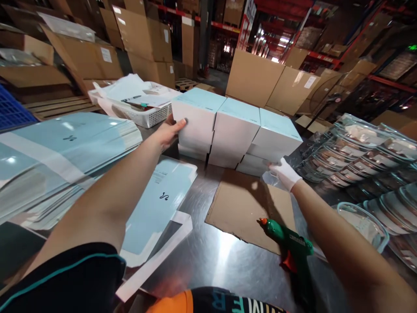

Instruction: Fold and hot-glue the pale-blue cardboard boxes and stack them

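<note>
1. Bracing the row of boxes (235, 130) from both ends is what I see my hands doing: three pale blue-topped white boxes stand side by side at twelve o'clock on the steel table (221, 256), each seemingly resting on another box beneath.
2. My left hand (169, 130), bare, lies flat on the left end of the row at about eleven o'clock, fingers together and thumb pressed on the front face; it is not pinching, only pushing.
3. My right hand (285, 173), in a white glove, sits at the lower right corner of the row near one o'clock. It touches the bottom box there, but whether the fingers are curled under it or merely laid on it I cannot tell.
4. To do this well, I judge the pressure should come evenly from both ends, low on the stack, so the upper boxes do not slide off the lower ones.
5. A cardboard sheet (243, 208) lies just before the boxes, toward six o'clock, and a green glue gun (288, 245) rests on its near edge, close to my right forearm; I would keep my arm clear of its orange nozzle.
6. Flat blue cartons (65, 152) are piled at nine o'clock, clear plastic trays (365, 156) are stacked at three o'clock, and a white basket (143, 111) of papers stands beyond my left hand.
</note>
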The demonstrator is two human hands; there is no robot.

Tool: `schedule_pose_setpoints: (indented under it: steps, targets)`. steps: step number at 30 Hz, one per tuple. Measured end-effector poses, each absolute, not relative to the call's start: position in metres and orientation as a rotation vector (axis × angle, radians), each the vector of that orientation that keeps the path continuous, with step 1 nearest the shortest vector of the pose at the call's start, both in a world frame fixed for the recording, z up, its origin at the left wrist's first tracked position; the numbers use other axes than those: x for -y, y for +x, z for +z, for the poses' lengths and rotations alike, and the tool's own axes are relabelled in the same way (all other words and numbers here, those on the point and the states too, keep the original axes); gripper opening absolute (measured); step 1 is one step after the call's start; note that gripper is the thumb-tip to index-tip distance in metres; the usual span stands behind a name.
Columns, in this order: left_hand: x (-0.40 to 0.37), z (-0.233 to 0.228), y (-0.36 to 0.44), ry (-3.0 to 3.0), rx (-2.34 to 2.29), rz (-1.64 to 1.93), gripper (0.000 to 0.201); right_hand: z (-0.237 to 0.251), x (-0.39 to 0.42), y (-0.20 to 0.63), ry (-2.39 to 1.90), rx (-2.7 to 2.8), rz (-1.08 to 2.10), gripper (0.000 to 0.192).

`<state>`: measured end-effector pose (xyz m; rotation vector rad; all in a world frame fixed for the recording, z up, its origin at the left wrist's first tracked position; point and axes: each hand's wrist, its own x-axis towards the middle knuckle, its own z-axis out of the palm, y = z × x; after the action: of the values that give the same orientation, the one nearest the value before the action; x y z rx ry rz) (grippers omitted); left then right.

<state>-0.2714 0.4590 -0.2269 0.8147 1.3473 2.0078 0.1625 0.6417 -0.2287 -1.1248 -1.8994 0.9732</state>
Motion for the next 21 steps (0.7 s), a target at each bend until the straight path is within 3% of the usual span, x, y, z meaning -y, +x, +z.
schedule_pose_setpoints:
  steps: [2, 8, 15, 21]
  targets:
    - [-0.457, -0.241, -0.274, 0.834, -1.436, 1.892, 0.061, -0.243, -0.639, 0.16, -1.178, 1.94, 1.015, 0.055]
    - [-0.461, -0.258, -0.276, 0.732, -1.617, 1.642, 0.061, -0.266, -0.644, 0.154, -1.346, 1.976, 0.933, 0.031]
    - [-0.481, -0.263, -0.273, 0.673, -1.677, 1.578, 0.076, -0.269, -0.648, 0.145, -1.504, 2.112, 0.722, 0.031]
    - [-0.489, -0.266, -0.278, 0.665, -1.817, 1.578, 0.074, -0.267, -0.653, 0.136, -1.648, 2.214, 0.561, 0.035]
